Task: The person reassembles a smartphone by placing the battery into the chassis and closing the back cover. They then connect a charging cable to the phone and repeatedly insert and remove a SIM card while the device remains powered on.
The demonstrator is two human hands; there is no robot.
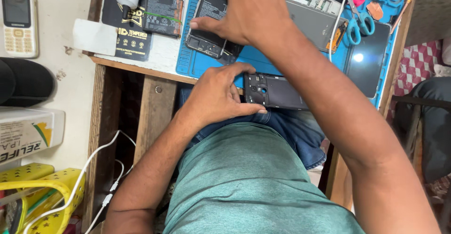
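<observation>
Left hand (216, 98) is pinched around the end of a dark phone back cover (277, 92), which sits at the near edge of the blue repair mat (197, 65). Right hand (249, 13) is pressed flat on the opened phone (209, 23) further back, fingers closed over it. I'd say support that cover along its edge, not just one corner, so it doesn't flex. Its long axis runs left-right, camera cutout end pointing left, inside face up.
</observation>
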